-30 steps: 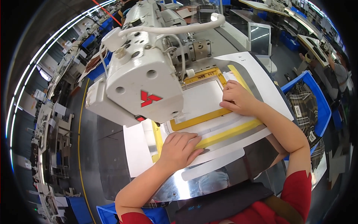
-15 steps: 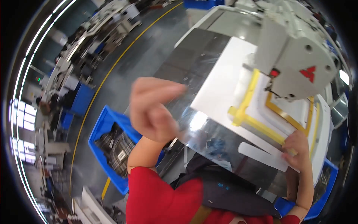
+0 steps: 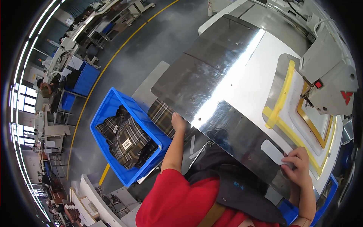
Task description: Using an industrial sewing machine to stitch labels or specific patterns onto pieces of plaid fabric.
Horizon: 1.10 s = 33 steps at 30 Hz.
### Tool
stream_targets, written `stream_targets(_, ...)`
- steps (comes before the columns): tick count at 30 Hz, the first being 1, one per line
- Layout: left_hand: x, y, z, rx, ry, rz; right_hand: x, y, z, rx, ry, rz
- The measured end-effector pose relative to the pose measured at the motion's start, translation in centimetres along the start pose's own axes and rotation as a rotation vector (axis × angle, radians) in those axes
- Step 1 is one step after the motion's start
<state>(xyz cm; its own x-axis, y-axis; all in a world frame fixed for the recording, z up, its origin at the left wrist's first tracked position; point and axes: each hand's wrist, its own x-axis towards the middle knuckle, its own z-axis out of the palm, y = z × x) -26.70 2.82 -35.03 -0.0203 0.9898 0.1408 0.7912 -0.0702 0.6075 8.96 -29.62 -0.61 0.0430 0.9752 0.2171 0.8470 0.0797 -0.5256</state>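
My left hand (image 3: pixel 179 122) reaches down beside the table edge, its fingers closed at the edge of a plaid fabric piece (image 3: pixel 161 113). That piece lies low, partly hidden under the metal tabletop. My right hand (image 3: pixel 297 164) is at the front of the table, thumb and fingers curled together over the end of a pale, rounded strip (image 3: pixel 273 151). Something small and grey shows between the fingers; I cannot make out what it is. Just beyond that hand is a template plate edged with yellow tape (image 3: pixel 281 96), with a gold-coloured frame (image 3: pixel 315 130) under the sewing machine head (image 3: pixel 325 87).
A blue bin (image 3: pixel 130 172) with plaid garment pieces (image 3: pixel 126 142) stands left of the table. The shiny metal tabletop (image 3: pixel 211 49) and a white board (image 3: pixel 245 75) stretch across the middle. Another blue bin (image 3: pixel 327 200) sits at the lower right. A person (image 3: pixel 46 89) is far left.
My left hand has dropped from above the table to the plaid fabric at its left edge. My right hand stays by the template's front side. The view has shifted left.
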Motion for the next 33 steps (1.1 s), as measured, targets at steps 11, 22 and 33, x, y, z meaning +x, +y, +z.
stream_targets(11, 2.3, -1.1, 0.9, 0.009, -0.080, -0.104, 0.1, 0.2, -0.2, -0.021, 0.021, 0.000)
stream_targets(22, 12.8, 5.4, -18.9, -1.222, 0.139, -0.273, 1.0, -0.6, 0.0, 0.025, 0.052, -0.094)
stream_targets(33, 2.3, 33.1, -19.0, -0.594, -0.800, 0.304, 1.5, -0.8, 0.5, 0.039, -0.042, -0.174)
